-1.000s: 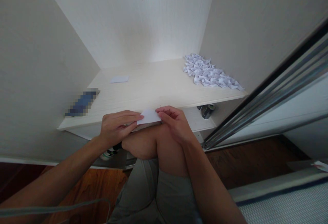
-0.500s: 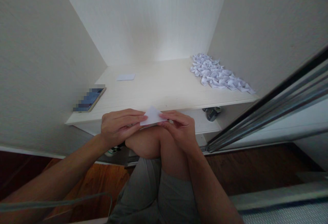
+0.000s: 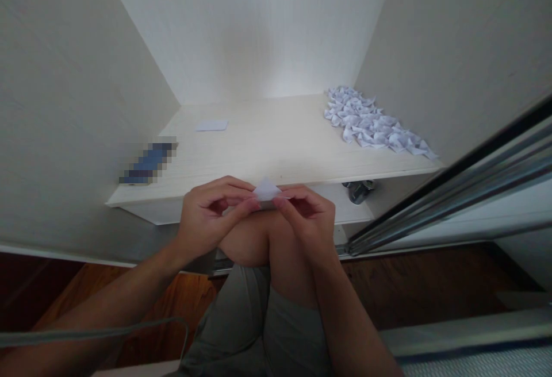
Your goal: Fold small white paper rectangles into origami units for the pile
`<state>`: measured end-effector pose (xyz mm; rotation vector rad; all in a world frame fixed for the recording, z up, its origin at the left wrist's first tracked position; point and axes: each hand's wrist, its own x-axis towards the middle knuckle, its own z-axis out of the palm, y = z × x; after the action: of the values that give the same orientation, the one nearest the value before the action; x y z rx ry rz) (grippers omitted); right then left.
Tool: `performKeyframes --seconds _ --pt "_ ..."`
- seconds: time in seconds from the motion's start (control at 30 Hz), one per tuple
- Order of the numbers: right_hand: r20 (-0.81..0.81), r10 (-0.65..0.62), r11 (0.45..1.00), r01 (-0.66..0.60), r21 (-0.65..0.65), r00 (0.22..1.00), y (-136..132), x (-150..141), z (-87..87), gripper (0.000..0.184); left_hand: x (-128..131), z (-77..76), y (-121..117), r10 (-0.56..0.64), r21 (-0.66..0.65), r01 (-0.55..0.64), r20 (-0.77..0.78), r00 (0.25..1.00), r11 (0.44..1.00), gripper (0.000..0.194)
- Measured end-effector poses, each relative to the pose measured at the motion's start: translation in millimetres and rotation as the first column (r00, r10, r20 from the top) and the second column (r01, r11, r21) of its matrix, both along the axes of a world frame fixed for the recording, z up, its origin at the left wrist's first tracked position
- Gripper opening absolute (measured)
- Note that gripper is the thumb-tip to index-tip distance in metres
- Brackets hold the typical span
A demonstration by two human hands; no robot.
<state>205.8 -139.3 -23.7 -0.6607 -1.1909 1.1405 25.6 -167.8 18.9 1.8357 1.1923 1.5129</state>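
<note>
A small piece of white folded paper (image 3: 266,189), pointed at the top, is pinched between my two hands just above my knees. My left hand (image 3: 218,207) grips its left side with thumb and fingers. On the other side, my right hand (image 3: 307,210) pinches the right edge the same way. The paper's lower part is partly hidden by my thumbs. Beyond the hands, a flat stack of white paper (image 3: 212,126) lies on the white shelf (image 3: 259,147).
A pile of folded white paper pieces (image 3: 375,124) covers the shelf's right end. At the left edge lies a phone (image 3: 150,163), its screen blurred out. Dark metallic objects (image 3: 360,191) sit on the lower shelf. A sliding-door rail (image 3: 452,184) runs along the right.
Both thumbs have come up over the paper's lower edge, and less of the paper shows. My left hand has shifted right, and the right hand slightly right too.
</note>
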Motion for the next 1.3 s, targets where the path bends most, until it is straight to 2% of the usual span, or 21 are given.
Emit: performKeyframes --seconds 0.13,0.3,0.43,0.53,0.7,0.93,1.1,1.3 --pt "-0.056 0.049 0.988 -0.057 -0.144 0.997 4.9 -1.5 0.9 0.006 1.6 -7.1 5.6 0.031 -0.236 0.020 0.210 0.977 0.972 0.003" --pt "-0.122 0.041 0.973 -0.067 -0.222 0.992 13.5 -4.2 -3.6 0.015 3.3 -14.4 16.0 0.143 -0.369 -0.006 0.345 0.928 0.929 0.019" --pt "-0.155 -0.006 0.956 -0.040 -0.290 0.988 20.4 -7.3 -6.3 0.022 8.1 -15.8 21.6 0.155 -0.375 -0.002 0.378 0.913 0.927 0.025" --pt "-0.175 -0.029 0.945 -0.030 -0.324 0.984 23.8 -9.3 -7.4 0.027 12.0 -18.0 26.0 0.134 -0.354 -0.005 0.338 0.931 0.935 0.026" --pt "-0.178 -0.067 0.938 0.001 -0.347 0.982 24.7 -10.3 -7.7 0.026 20.9 -21.4 33.3 0.153 -0.351 -0.033 0.320 0.935 0.936 0.030" --pt "-0.174 -0.013 0.952 -0.041 -0.305 0.985 22.4 -9.5 -8.2 0.028 26.7 -20.9 31.5 0.108 -0.395 0.087 0.445 0.889 0.915 0.032" --pt "-0.160 -0.010 0.960 -0.035 -0.279 0.987 19.6 -8.7 -7.7 0.026 26.1 -20.1 27.5 0.084 -0.366 0.106 0.468 0.880 0.925 0.027" --pt "-0.166 0.019 0.970 -0.059 -0.236 0.986 14.7 -5.2 -7.3 0.023 18.1 -17.4 24.8 0.001 -0.330 0.170 0.461 0.887 0.929 0.024"
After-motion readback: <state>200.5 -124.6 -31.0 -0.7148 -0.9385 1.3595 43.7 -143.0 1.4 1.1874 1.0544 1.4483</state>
